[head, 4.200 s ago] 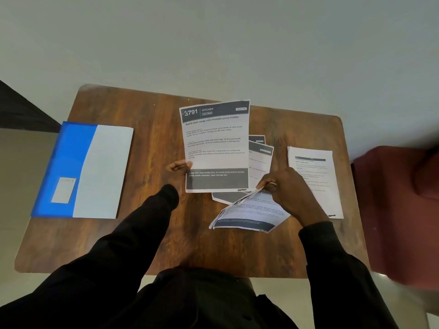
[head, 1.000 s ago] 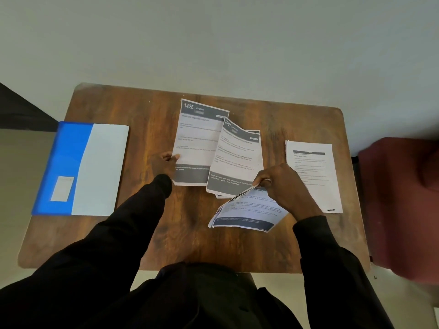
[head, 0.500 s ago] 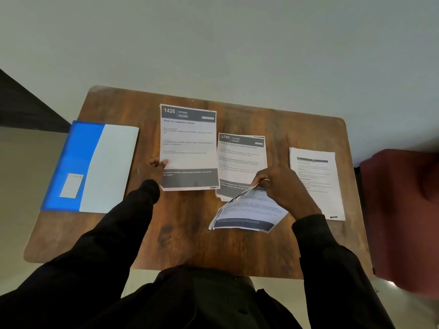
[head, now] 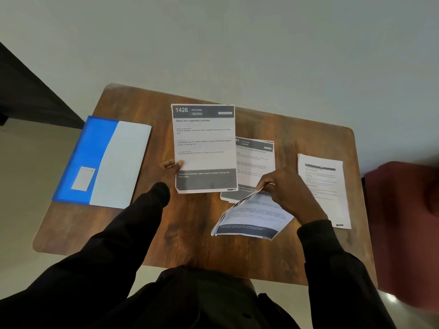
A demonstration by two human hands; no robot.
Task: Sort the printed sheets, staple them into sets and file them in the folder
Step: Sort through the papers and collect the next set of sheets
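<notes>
Bare wood of the surface (head: 190,233) lies open along the near edge, and the blue-and-white folder (head: 104,162) lies right along the left edge. The left hand (head: 171,165) pinches the left margin of the 1426 sheet (head: 204,148), and the right hand (head: 287,191) is curled round a bent bundle of sheets (head: 251,219). A flat pile (head: 255,160) lies between them, and a lone sheet (head: 324,188) lies near the right edge, beside a red seat (head: 403,222).

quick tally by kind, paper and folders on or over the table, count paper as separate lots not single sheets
paper lots: 4 (1426 sheet in left hand, centre pile, right sheet, bundle in right hand)
folders: 1 (blue and white folder)
total: 5
</notes>
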